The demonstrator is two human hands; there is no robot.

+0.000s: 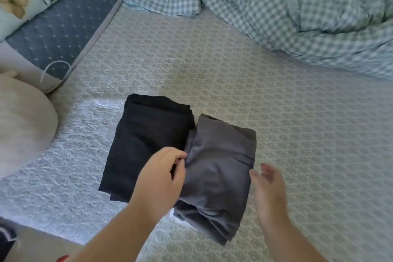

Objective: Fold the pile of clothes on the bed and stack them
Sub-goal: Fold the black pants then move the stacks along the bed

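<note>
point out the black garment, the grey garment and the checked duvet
black garment (144,140), head view, middle of its folded top face
grey garment (217,168), head view, centre of its top layer
checked duvet (297,13), head view, a bunched fold at the bed's far side
</note>
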